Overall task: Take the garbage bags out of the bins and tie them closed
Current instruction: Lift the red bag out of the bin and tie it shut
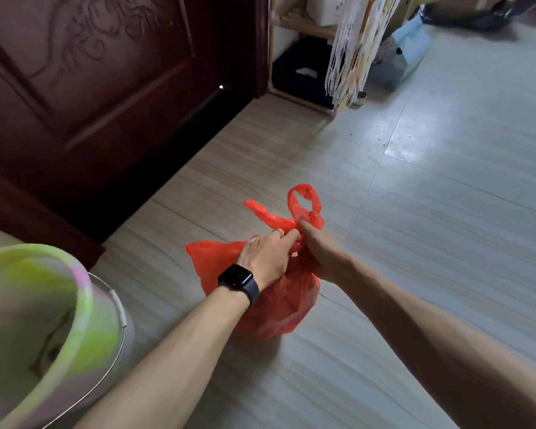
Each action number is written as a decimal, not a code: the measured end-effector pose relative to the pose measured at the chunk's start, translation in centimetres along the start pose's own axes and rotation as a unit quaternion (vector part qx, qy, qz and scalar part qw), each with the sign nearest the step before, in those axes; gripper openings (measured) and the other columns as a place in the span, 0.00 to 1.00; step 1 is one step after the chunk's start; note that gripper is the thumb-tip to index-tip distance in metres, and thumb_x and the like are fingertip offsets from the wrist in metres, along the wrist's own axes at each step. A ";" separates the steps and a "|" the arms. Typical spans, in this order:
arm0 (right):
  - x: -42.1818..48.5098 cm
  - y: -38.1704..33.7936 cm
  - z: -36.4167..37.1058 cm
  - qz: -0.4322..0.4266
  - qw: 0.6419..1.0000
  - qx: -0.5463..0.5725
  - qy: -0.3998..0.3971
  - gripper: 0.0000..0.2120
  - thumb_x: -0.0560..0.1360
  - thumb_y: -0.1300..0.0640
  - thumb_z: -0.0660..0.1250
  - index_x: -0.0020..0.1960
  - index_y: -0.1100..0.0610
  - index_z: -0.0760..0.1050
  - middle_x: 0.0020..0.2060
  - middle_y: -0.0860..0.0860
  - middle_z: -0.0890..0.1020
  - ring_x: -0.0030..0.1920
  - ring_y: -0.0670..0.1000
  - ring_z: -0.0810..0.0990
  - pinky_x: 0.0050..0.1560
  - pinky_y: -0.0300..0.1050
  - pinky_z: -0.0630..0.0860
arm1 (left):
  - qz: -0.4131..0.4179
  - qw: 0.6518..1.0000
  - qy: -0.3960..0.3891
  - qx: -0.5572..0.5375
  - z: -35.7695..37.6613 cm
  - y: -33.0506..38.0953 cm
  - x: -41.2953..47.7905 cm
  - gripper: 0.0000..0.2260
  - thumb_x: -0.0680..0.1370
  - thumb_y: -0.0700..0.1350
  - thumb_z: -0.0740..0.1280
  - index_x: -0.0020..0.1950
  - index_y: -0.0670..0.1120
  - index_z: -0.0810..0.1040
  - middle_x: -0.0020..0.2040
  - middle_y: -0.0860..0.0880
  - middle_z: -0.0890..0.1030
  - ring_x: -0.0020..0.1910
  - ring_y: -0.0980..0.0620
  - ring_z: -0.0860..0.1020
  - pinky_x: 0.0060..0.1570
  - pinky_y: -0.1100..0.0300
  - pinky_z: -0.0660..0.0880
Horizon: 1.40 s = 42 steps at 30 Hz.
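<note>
A: Where does the red garbage bag (276,305) lie from the hands?

B: Directly under them, sitting on the tiled floor (430,212) near the middle of the view. Its gathered neck rises toward 12 o'clock, right between the two hands, so the long axis runs from the bulging body at 6 o'clock up to the handles at 12.

A: And the hands themselves?

B: The left hand (265,257), with a dark smartwatch (237,281) on the wrist, is clenched on the neck from the 9 o'clock side. The right hand (317,247) pinches the plastic from 3 o'clock. They touch each other at the neck, so neither is nearer. One handle loop (304,201) stands up past the right fingers toward 1 o'clock; the other handle strip (265,215) trails off toward 11 o'clock.

A: So the knot?

B: Judging by the free loop and strip, it looks started but not pulled tight. The coming pull would likely go outward, 9 and 3 o'clock, across that upright neck.

A: What is inside it?

B: It looks full, but the plastic hides the contents.

A: The bin?

B: A green-and-pink bucket (84,305) with a wire handle stands at 8 o'clock, well apart from the bag. No liner is visible; something pale lies at the bottom, too blurred to name.
</note>
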State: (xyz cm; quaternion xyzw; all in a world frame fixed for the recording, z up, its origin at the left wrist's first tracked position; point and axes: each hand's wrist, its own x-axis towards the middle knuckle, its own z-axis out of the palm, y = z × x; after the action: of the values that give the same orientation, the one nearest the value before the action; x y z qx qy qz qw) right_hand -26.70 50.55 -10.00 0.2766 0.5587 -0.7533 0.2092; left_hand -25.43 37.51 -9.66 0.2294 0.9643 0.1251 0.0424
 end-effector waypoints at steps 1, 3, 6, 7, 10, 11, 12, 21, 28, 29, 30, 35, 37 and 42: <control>-0.1 0.0 -0.1 0.011 0.999 0.029 0.027 0.14 0.79 0.46 0.64 0.47 0.56 0.78 0.29 0.51 0.76 0.26 0.48 0.76 0.27 0.39 0.72 | -0.007 0.998 -0.006 -0.061 0.0 -0.2 0.1 0.13 0.78 0.45 0.61 0.62 0.52 0.71 0.54 0.46 0.79 0.53 0.38 0.79 0.49 0.49 0.73; 0.0 -0.2 -0.5 0.028 0.997 0.055 0.037 0.15 0.79 0.45 0.64 0.44 0.56 0.78 0.28 0.52 0.77 0.25 0.48 0.78 0.27 0.39 0.73 | -0.078 0.964 -0.056 -0.247 -0.1 -0.9 0.6 0.11 0.76 0.47 0.67 0.58 0.51 0.77 0.50 0.48 0.83 0.51 0.45 0.81 0.51 0.53 0.76; -0.7 -1.0 -0.7 0.035 0.998 0.047 -0.024 0.18 0.78 0.42 0.63 0.42 0.56 0.79 0.27 0.53 0.72 0.26 0.49 0.69 0.35 0.43 0.70 | -0.152 0.819 -0.174 -0.525 -0.2 -2.3 0.8 0.07 0.78 0.44 0.70 0.53 0.41 0.82 0.40 0.49 0.83 0.39 0.53 0.81 0.47 0.56 0.77; -1.2 -1.3 -0.6 0.036 0.997 0.049 -0.048 0.17 0.78 0.43 0.64 0.41 0.56 0.78 0.29 0.54 0.72 0.27 0.49 0.67 0.36 0.44 0.70 | -0.176 0.755 -0.199 -0.599 -0.1 -2.8 0.5 0.07 0.79 0.41 0.68 0.52 0.38 0.80 0.37 0.49 0.82 0.35 0.54 0.80 0.43 0.59 0.77; -1.9 -1.8 -0.8 0.046 0.989 0.047 -0.130 0.16 0.80 0.50 0.62 0.37 0.57 0.74 0.32 0.58 0.80 0.25 0.48 0.72 0.32 0.40 0.75 | -0.261 0.622 -0.246 -0.696 -0.7 -4.2 -0.4 0.04 0.78 0.39 0.65 0.47 0.39 0.78 0.33 0.47 0.79 0.31 0.52 0.79 0.36 0.62 0.77; -2.0 -1.8 -0.7 0.050 0.984 0.039 -0.165 0.16 0.80 0.51 0.63 0.37 0.58 0.76 0.36 0.60 0.82 0.28 0.51 0.77 0.35 0.41 0.77 | -0.282 0.601 -0.249 -0.705 -0.9 -4.5 -0.7 0.04 0.75 0.40 0.65 0.45 0.39 0.78 0.32 0.47 0.77 0.30 0.51 0.77 0.35 0.61 0.77; -1.8 -1.6 -0.8 0.043 0.980 0.012 -0.192 0.14 0.77 0.50 0.68 0.38 0.58 0.78 0.44 0.64 0.81 0.35 0.55 0.79 0.43 0.43 0.76 | -0.298 0.588 -0.243 -0.711 -1.3 -4.6 -0.9 0.06 0.75 0.40 0.64 0.41 0.40 0.77 0.29 0.47 0.75 0.27 0.51 0.75 0.31 0.62 0.75; -2.2 -1.9 -1.2 -0.215 0.844 -0.487 -0.056 0.06 0.69 0.62 0.75 0.45 0.55 0.82 0.36 0.49 0.83 0.37 0.47 0.79 0.42 0.41 0.74 | -0.301 0.521 -0.243 -0.761 -2.0 -6.0 -1.5 0.11 0.72 0.47 0.62 0.35 0.40 0.75 0.25 0.49 0.67 0.26 0.49 0.68 0.31 0.58 0.68; -1.6 -0.3 0.5 -0.341 0.826 -0.424 0.151 0.15 0.69 0.68 0.66 0.46 0.52 0.84 0.39 0.46 0.79 0.40 0.47 0.75 0.41 0.38 0.67 | -0.306 0.606 -0.282 -0.678 -1.6 -5.0 0.0 0.30 0.83 0.59 0.48 0.44 0.38 0.80 0.34 0.43 0.83 0.25 0.49 0.78 0.30 0.62 0.76; -1.5 -0.5 0.6 -0.316 0.859 -0.379 0.140 0.14 0.69 0.68 0.66 0.45 0.52 0.84 0.37 0.43 0.80 0.40 0.46 0.77 0.41 0.38 0.70 | -0.303 0.605 -0.271 -0.684 -1.4 -4.9 0.4 0.30 0.83 0.59 0.49 0.47 0.39 0.81 0.37 0.42 0.84 0.28 0.49 0.80 0.32 0.62 0.78; -1.4 -0.7 0.5 -0.292 0.882 -0.348 0.126 0.14 0.68 0.68 0.68 0.43 0.50 0.84 0.36 0.41 0.82 0.39 0.45 0.79 0.42 0.37 0.73 | -0.307 0.606 -0.251 -0.689 -1.3 -4.8 0.6 0.27 0.84 0.59 0.51 0.50 0.40 0.81 0.42 0.41 0.84 0.32 0.49 0.82 0.38 0.60 0.80; -1.6 -0.5 -0.5 -0.268 0.904 -0.320 0.090 0.11 0.67 0.64 0.73 0.40 0.47 0.84 0.37 0.44 0.84 0.38 0.48 0.83 0.42 0.43 0.80 | -0.324 0.619 -0.208 -0.685 -1.1 -4.0 0.9 0.19 0.83 0.56 0.58 0.50 0.44 0.81 0.40 0.44 0.83 0.32 0.50 0.81 0.36 0.60 0.79; -1.5 -0.5 -0.7 -0.267 0.908 -0.311 0.089 0.12 0.68 0.64 0.72 0.41 0.46 0.84 0.38 0.46 0.83 0.38 0.50 0.82 0.42 0.45 0.80 | -0.326 0.627 -0.165 -0.688 -1.0 -4.1 1.1 0.17 0.82 0.55 0.61 0.53 0.43 0.80 0.41 0.43 0.82 0.29 0.51 0.79 0.30 0.61 0.77; -1.6 -0.7 -0.6 -0.265 0.898 -0.348 0.054 0.12 0.70 0.62 0.67 0.46 0.48 0.85 0.42 0.47 0.85 0.43 0.47 0.84 0.47 0.42 0.79 | -0.333 0.615 -0.153 -0.699 -0.2 -5.8 0.7 0.14 0.77 0.53 0.69 0.46 0.42 0.83 0.39 0.44 0.84 0.32 0.49 0.82 0.36 0.60 0.80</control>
State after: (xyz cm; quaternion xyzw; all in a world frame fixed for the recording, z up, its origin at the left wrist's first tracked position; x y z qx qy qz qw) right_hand -25.81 51.33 -8.65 0.0678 0.8482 -0.5225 0.0541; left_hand -28.60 32.82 -11.01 -0.1903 0.5752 0.7015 0.3754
